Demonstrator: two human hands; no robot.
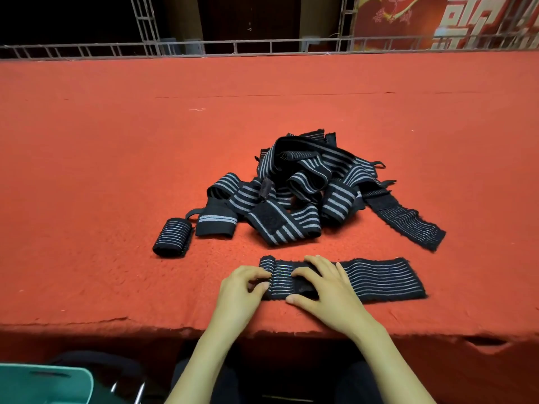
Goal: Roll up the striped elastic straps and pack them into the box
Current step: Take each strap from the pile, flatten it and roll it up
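The left hand [242, 287] pinches the rolled end of the flat strap [379, 279] while the right hand [323, 284], spread, presses it to the desk [116, 141] for tightness; the loose pile [297, 185] waits at 12 o'clock

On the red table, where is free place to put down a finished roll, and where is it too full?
Free: the bare red cloth left of the rolled strap, the wide band behind the pile, and the far right side. Crowded: the narrow strip between the pile and the flat strap under the left hand and right hand.
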